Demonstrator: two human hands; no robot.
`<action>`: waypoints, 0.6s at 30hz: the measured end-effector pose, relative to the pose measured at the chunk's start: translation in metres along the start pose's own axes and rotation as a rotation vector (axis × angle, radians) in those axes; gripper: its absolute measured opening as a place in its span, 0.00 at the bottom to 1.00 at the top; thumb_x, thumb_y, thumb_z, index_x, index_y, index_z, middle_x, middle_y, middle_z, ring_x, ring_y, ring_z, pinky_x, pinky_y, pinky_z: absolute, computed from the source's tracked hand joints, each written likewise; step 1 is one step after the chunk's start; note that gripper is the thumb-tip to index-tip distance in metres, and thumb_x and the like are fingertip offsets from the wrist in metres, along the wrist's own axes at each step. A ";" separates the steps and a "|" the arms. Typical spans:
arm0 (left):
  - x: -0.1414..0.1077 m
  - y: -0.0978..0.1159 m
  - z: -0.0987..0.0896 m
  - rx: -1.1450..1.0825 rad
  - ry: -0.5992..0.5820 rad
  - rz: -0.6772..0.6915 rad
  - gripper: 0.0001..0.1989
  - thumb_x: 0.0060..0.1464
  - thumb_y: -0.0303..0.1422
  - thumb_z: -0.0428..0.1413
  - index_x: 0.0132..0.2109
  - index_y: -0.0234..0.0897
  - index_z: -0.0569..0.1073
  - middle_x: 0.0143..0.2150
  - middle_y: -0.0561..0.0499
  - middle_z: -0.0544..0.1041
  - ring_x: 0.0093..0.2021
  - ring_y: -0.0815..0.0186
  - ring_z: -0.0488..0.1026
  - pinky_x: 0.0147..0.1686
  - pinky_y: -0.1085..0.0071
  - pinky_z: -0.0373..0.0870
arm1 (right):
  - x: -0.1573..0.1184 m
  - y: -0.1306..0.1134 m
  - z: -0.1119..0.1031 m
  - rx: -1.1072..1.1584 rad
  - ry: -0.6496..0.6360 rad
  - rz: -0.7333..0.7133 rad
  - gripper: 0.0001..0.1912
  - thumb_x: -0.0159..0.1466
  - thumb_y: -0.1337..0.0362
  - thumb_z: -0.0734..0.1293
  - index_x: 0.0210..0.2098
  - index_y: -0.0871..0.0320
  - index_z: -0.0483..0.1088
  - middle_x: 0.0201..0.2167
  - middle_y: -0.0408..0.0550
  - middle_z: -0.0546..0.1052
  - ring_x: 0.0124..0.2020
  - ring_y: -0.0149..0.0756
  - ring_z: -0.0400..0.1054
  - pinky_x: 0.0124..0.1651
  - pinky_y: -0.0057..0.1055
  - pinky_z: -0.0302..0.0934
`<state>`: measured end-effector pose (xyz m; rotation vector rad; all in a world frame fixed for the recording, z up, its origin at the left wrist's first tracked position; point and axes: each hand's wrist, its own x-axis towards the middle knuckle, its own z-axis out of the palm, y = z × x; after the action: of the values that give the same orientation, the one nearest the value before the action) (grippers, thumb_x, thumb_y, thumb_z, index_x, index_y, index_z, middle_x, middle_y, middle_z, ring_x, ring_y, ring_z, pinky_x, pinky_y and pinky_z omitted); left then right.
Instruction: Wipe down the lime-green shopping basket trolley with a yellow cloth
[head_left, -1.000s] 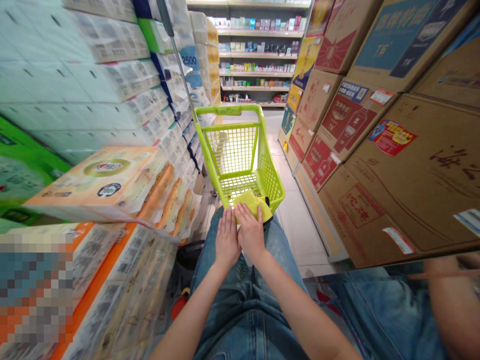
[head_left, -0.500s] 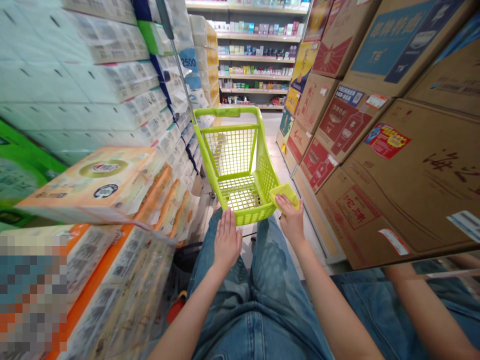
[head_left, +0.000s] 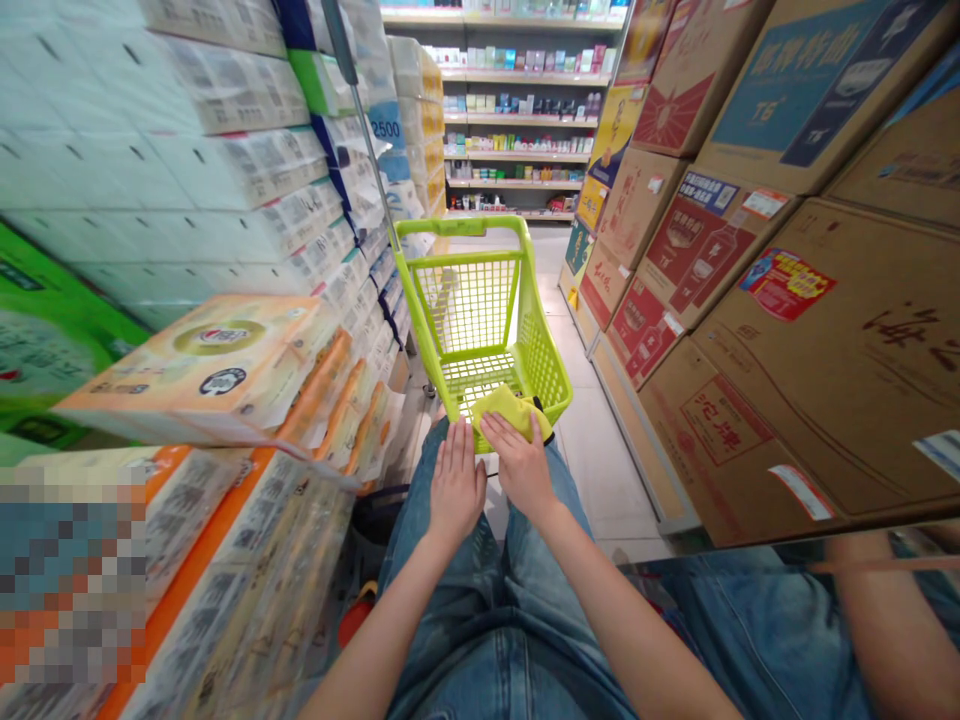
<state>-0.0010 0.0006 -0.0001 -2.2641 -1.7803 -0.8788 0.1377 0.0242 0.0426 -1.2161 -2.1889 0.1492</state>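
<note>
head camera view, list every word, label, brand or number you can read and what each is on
"2500": blue-and-white pack on the left
"特曲": blue panel of a large brown cardboard carton, upper right
"T6": same panel, with a tiny blurred mark after it
"沱牌": red-framed print on a brown cardboard carton, lower right
Too small or blurred: most print on the orange-and-white soft pack, red-and-yellow sticker and small boxes at the back

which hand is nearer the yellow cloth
Right: right hand lies on the yellow cloth; left hand is left of it, at the near edge of the shopping basket.
</note>
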 end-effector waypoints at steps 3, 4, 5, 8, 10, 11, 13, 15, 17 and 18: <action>0.001 0.002 0.001 0.018 0.003 -0.007 0.35 0.66 0.30 0.43 0.73 0.34 0.35 0.74 0.39 0.49 0.73 0.56 0.44 0.68 0.52 0.54 | -0.011 0.038 -0.020 -0.026 0.024 0.015 0.34 0.61 0.79 0.54 0.65 0.54 0.61 0.63 0.49 0.69 0.67 0.33 0.58 0.72 0.51 0.20; 0.001 0.002 0.001 0.024 0.005 -0.007 0.35 0.66 0.30 0.44 0.73 0.33 0.35 0.74 0.39 0.49 0.73 0.56 0.45 0.68 0.52 0.54 | -0.014 0.051 -0.027 -0.039 0.047 0.039 0.35 0.61 0.79 0.54 0.65 0.54 0.61 0.63 0.49 0.69 0.67 0.34 0.59 0.72 0.52 0.22; 0.001 0.003 0.001 0.028 0.006 -0.006 0.35 0.66 0.30 0.44 0.73 0.33 0.35 0.74 0.39 0.49 0.73 0.56 0.45 0.68 0.52 0.54 | -0.017 0.065 -0.032 -0.052 0.075 0.069 0.35 0.60 0.79 0.54 0.64 0.53 0.62 0.62 0.48 0.70 0.66 0.34 0.59 0.72 0.53 0.23; 0.002 0.003 0.001 0.027 0.009 -0.004 0.36 0.66 0.31 0.44 0.73 0.33 0.34 0.73 0.39 0.50 0.73 0.56 0.45 0.68 0.52 0.54 | -0.021 0.095 -0.042 -0.091 0.158 0.173 0.35 0.58 0.79 0.54 0.62 0.51 0.65 0.61 0.47 0.72 0.65 0.35 0.62 0.71 0.55 0.28; 0.002 0.003 0.001 0.024 0.010 -0.004 0.36 0.66 0.31 0.44 0.73 0.33 0.34 0.73 0.39 0.50 0.73 0.56 0.45 0.68 0.52 0.54 | -0.019 0.098 -0.041 -0.112 0.197 0.231 0.35 0.57 0.79 0.54 0.61 0.51 0.66 0.60 0.47 0.73 0.64 0.36 0.63 0.71 0.56 0.30; 0.002 0.003 0.001 0.023 0.010 -0.005 0.36 0.66 0.31 0.44 0.73 0.33 0.34 0.73 0.39 0.50 0.73 0.55 0.45 0.68 0.52 0.54 | -0.017 0.093 -0.038 -0.122 0.213 0.255 0.35 0.57 0.79 0.54 0.61 0.52 0.67 0.60 0.48 0.73 0.64 0.37 0.63 0.71 0.55 0.32; 0.001 0.003 0.002 0.018 0.013 -0.004 0.36 0.66 0.31 0.44 0.73 0.33 0.33 0.73 0.38 0.50 0.73 0.55 0.45 0.68 0.52 0.55 | -0.012 0.073 -0.027 -0.133 0.228 0.284 0.35 0.57 0.79 0.54 0.62 0.54 0.66 0.61 0.50 0.71 0.65 0.38 0.62 0.71 0.54 0.32; 0.001 0.003 0.003 0.006 0.021 -0.007 0.36 0.66 0.31 0.44 0.73 0.34 0.33 0.73 0.38 0.50 0.73 0.55 0.45 0.68 0.51 0.55 | -0.007 0.043 -0.013 -0.114 0.198 0.272 0.36 0.57 0.79 0.55 0.63 0.56 0.64 0.62 0.50 0.70 0.66 0.38 0.61 0.72 0.51 0.30; 0.001 0.002 0.003 -0.007 0.026 -0.010 0.36 0.66 0.31 0.43 0.73 0.35 0.33 0.74 0.38 0.49 0.73 0.55 0.45 0.67 0.51 0.55 | -0.001 0.013 0.002 -0.065 0.139 0.214 0.36 0.58 0.80 0.55 0.64 0.56 0.63 0.63 0.50 0.69 0.66 0.37 0.60 0.73 0.50 0.27; 0.001 0.002 0.003 -0.013 0.026 -0.010 0.36 0.66 0.31 0.43 0.73 0.35 0.33 0.74 0.39 0.49 0.73 0.55 0.45 0.67 0.51 0.55 | 0.001 0.001 0.008 -0.039 0.113 0.186 0.35 0.58 0.79 0.55 0.64 0.56 0.62 0.63 0.50 0.69 0.66 0.36 0.59 0.73 0.49 0.27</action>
<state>0.0017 0.0021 -0.0019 -2.2427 -1.7817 -0.9196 0.1331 0.0276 0.0363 -1.4154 -1.9890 0.1114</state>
